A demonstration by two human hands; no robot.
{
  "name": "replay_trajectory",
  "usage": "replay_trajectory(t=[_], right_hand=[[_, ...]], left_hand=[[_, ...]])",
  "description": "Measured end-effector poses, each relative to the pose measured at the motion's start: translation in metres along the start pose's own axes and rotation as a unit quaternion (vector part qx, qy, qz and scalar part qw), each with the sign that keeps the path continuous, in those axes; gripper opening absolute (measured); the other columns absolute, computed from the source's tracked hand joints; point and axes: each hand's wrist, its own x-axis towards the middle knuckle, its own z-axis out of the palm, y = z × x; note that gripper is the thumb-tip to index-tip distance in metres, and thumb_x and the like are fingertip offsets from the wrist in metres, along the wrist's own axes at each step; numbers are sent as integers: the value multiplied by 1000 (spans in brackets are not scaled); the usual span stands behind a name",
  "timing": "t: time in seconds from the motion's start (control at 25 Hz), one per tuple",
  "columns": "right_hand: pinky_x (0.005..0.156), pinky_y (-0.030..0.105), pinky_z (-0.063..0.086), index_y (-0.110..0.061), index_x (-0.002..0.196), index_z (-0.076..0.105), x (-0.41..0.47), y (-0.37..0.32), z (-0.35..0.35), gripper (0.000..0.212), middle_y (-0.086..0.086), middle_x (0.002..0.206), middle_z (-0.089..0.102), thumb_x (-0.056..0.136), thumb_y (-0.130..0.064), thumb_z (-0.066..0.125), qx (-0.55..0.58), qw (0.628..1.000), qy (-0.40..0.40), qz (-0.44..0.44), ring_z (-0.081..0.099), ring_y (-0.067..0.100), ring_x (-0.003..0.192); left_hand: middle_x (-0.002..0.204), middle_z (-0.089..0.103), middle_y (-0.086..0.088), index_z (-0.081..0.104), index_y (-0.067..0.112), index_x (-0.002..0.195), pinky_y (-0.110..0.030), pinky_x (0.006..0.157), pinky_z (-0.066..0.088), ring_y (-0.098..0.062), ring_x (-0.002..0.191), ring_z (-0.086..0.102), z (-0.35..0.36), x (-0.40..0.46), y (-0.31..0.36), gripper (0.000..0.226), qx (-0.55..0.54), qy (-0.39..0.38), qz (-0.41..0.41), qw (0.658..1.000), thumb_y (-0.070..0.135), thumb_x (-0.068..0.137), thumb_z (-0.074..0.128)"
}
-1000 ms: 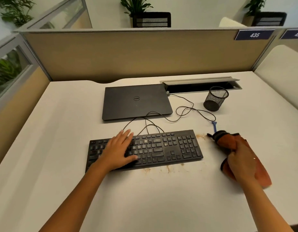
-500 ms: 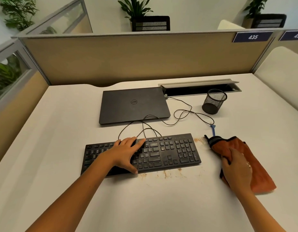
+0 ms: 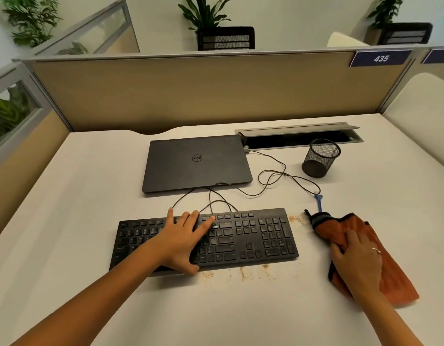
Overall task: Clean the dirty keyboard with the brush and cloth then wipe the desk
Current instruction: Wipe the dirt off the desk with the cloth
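On the white desk (image 3: 66, 221) in front of me, the readable markings first: the closed dark-grey laptop (image 3: 196, 163) carries a round "DELL" logo on its lid, seen upside down from my side. The blue plate (image 3: 380, 58) on the beige partition reads "435"; a second blue plate (image 3: 440, 56) at the right edge is cut off and not legible. Key legends on the flat black keyboard (image 3: 253, 236) are too small to read.

My left hand (image 3: 183, 239) lies palm down across the middle-left of the keyboard, fingers straight and spread toward its far edge, thumb at the near edge. It presses and grasps nothing. The forearm comes in from the lower left.

My right hand (image 3: 357, 258) lies on the rust-orange cloth (image 3: 390, 278) to the right of the keyboard, apart from it; fingers curl into a bunched fold and grip it. A ring shows on one finger. The cloth's rear part spreads flat on the desk.

The small blue-handled brush (image 3: 318, 203) lies just beyond the cloth, its near end hidden under the cloth's dark bunched tip.

Brown crumb-like dirt (image 3: 243, 272) is scattered on the desk along the keyboard's near edge, with another patch (image 3: 296, 218) between keyboard and cloth.

Thin black cable (image 3: 273, 176) loops from keyboard past the laptop. Black mesh pen cup (image 3: 320, 158) stands near the open grey cable tray (image 3: 298, 136).
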Motion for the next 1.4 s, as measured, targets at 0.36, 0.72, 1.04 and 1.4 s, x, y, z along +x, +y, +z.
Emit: replay_trajectory(t=[0.36,0.72,1.04,1.4], right_hand=[[73,45,43,-12,97,54,-1,-1,5,22,13,95,59,80,-23,64,-6,1000,12,11,51,35,80],[74,46,43,-10,95,57,-2,0,7,30,13,90,60,84,-34,43,74,996,47,32,52,36,81],[78,40,43,-8,105,58,-5,-9,-3,40,14,95,63,84,-37,40,234,962,92,109,57,34,87],[79,36,40,-5,103,59,-5,-9,-5,48,15,98,63,82,-42,36,245,959,102,96,56,33,89]], left_hand=[[159,0,-18,-2,21,152,-71,112,8,-40,146,4,-49,54,-43,113,30,48,3,998,69,70,60],[158,3,-17,14,18,149,-72,110,11,-39,145,8,-55,117,-84,107,-8,79,-63,995,67,70,66],[157,3,-16,20,19,143,-72,110,11,-38,144,9,-49,129,-90,97,-5,70,-50,996,66,71,67],[156,13,-14,15,17,146,-70,109,19,-35,147,11,-56,133,-93,97,-60,10,-25,998,58,77,70]])
